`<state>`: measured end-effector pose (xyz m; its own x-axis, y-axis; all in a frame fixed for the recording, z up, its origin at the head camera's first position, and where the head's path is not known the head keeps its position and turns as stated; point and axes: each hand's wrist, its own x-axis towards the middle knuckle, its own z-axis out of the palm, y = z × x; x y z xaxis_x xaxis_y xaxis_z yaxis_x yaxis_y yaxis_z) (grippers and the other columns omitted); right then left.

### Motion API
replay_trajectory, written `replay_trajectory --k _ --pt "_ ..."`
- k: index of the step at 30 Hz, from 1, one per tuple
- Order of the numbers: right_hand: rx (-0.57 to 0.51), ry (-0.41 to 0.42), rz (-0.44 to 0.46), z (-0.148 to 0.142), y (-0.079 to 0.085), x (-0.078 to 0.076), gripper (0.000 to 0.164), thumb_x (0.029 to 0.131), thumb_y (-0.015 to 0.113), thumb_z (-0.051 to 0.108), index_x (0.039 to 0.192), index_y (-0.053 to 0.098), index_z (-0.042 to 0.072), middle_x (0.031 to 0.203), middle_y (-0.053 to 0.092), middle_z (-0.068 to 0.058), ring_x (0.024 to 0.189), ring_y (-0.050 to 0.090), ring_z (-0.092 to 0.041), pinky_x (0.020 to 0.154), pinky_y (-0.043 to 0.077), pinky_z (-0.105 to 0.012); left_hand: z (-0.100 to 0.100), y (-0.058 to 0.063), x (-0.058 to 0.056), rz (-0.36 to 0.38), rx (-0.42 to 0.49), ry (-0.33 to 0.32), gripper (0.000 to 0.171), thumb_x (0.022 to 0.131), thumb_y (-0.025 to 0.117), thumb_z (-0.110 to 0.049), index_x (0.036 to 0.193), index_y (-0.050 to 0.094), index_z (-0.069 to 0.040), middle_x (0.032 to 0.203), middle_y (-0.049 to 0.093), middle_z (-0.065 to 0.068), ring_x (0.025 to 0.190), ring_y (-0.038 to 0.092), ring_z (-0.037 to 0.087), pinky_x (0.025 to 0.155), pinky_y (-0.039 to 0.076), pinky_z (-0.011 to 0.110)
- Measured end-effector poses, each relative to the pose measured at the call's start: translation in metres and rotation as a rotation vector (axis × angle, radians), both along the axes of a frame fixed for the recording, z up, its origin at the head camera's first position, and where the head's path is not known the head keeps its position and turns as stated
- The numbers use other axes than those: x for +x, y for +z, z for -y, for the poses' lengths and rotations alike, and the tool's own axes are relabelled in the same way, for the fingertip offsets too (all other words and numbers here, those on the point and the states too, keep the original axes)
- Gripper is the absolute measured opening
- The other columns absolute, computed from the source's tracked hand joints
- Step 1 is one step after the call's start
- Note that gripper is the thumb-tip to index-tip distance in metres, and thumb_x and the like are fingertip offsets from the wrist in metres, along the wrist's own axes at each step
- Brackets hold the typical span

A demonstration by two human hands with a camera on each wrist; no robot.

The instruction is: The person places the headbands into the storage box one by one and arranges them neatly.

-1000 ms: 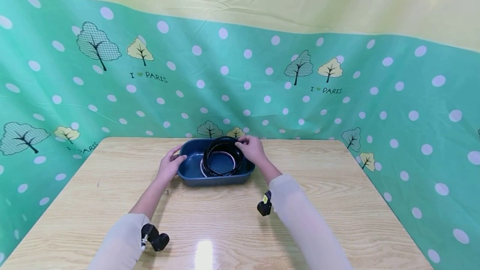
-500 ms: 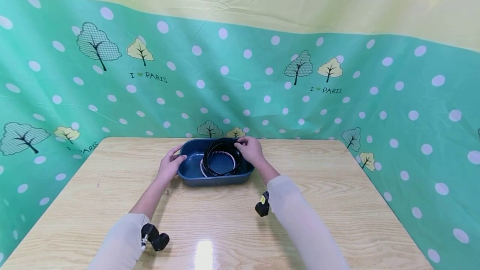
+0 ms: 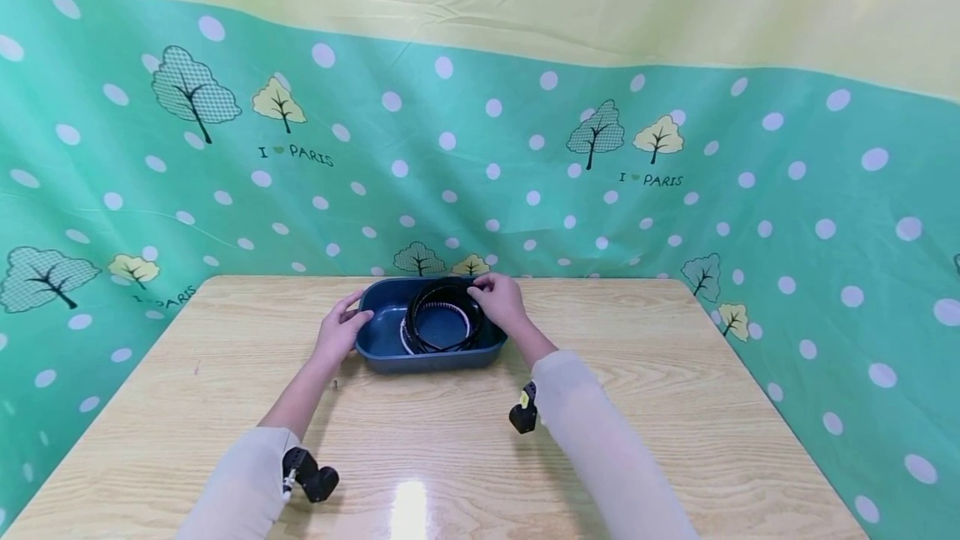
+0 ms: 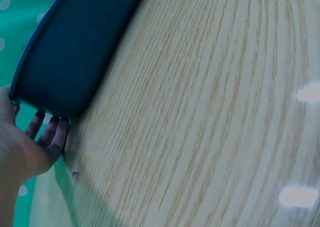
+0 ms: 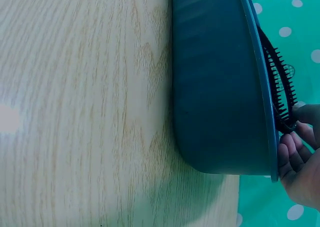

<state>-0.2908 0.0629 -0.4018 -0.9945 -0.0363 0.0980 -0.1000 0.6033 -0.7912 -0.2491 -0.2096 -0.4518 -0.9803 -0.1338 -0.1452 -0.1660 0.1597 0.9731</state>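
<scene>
A dark blue plastic basin (image 3: 431,362) stands at the back of the table. Inside its right half lie several round hair hoops: black toothed headbands (image 3: 413,319) and a pinkish-white toothed one (image 3: 406,340). The left hand (image 3: 341,332) grips the basin's left end, thumb over the rim and fingers against the outer wall; the left wrist view shows those fingers (image 4: 56,132) under the rim. At the right end, the right hand (image 3: 501,300) pinches a black headband (image 5: 281,87) between thumb and forefinger. That headband's comb teeth show above the rim in the right wrist view.
The light wood table (image 3: 442,448) extends in front and to both sides. A green dotted curtain (image 3: 480,148) hangs close behind the basin. Small black cameras (image 3: 311,475) are strapped at both wrists.
The right hand has shifted slightly left, and the top black headband has dropped a little lower into the basin. The left hand and the basin stay in place.
</scene>
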Motion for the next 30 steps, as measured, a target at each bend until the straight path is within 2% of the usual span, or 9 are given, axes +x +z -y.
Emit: replay_trajectory --k 10,19,26,30 --pt "0.012 -0.008 0.003 -0.002 0.001 0.000 0.022 0.088 0.065 0.022 0.103 0.069 0.007 0.085 0.061 -0.006 0.074 0.053 -0.017 0.062 0.044 -0.025 0.000 -0.001 -0.001 -0.001 -0.009 -0.004 0.056 0.096 0.051 -0.025 0.147 0.030 -0.021 0.142 0.039 0.022 0.124 0.046 0.036 0.097 0.047 0.043" --pt "-0.014 -0.027 -0.013 -0.007 0.001 0.000 0.022 0.088 0.064 0.020 0.105 0.069 0.006 0.087 0.061 -0.007 0.077 0.053 -0.018 0.063 0.045 -0.026 0.000 -0.002 -0.001 0.006 -0.010 -0.007 0.056 0.096 0.050 -0.027 0.148 0.029 -0.022 0.143 0.037 0.023 0.125 0.045 0.038 0.100 0.044 0.046" --pt "0.015 -0.044 -0.031 -0.020 0.006 -0.001 0.022 0.089 0.063 0.023 0.105 0.070 0.009 0.091 0.063 -0.006 0.079 0.054 -0.018 0.064 0.045 -0.025 0.000 -0.002 -0.002 0.014 -0.013 0.001 0.057 0.096 0.051 -0.029 0.148 0.029 -0.022 0.144 0.038 0.022 0.125 0.046 0.036 0.097 0.046 0.044" --pt "0.025 -0.054 -0.035 -0.032 0.012 0.001 0.025 0.090 0.061 0.023 0.108 0.069 0.008 0.093 0.063 -0.008 0.080 0.055 -0.020 0.064 0.046 -0.027 0.001 -0.003 -0.002 0.015 -0.007 0.009 0.057 0.096 0.052 -0.030 0.147 0.030 -0.022 0.144 0.037 0.022 0.126 0.045 0.037 0.100 0.043 0.047"
